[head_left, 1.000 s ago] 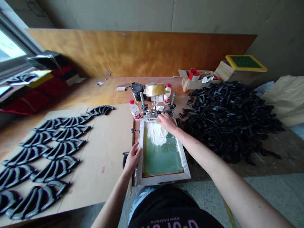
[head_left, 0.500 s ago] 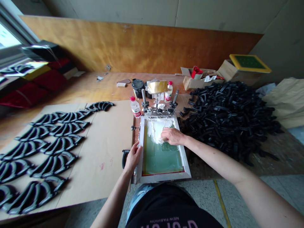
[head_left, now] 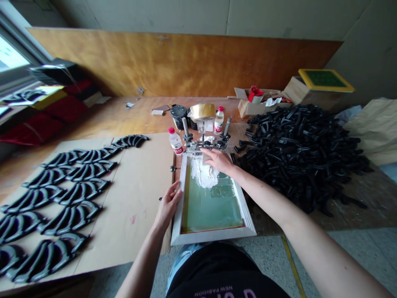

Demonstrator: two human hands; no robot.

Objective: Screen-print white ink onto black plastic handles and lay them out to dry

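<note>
Right hand [head_left: 218, 160] sits at the far end of the screen frame [head_left: 212, 236], fingers curled down over a small pale squeegee [head_left: 206, 159] pressed into the white ink [head_left: 204, 176] on the green mesh [head_left: 212, 205]. Left hand [head_left: 169, 203] lies open and flat against the frame's left rail, steadying it, thumb on the white edge. The frame rests on the counter [head_left: 136, 120] directly in front of the person, hinged at its far end to a metal clamp [head_left: 204, 145]. Just beyond the clamp stand two small bottles with red caps [head_left: 175, 142], their labels too small to read, and a black pot [head_left: 179, 115]. Left, rows of black curved parts [head_left: 71, 194] lie on cardboard [head_left: 139, 198]. Right, a big heap of black parts [head_left: 297, 149]. On the person's dark shirt [head_left: 226, 277], upside-down lettering reads "NEW FASHION".
</note>
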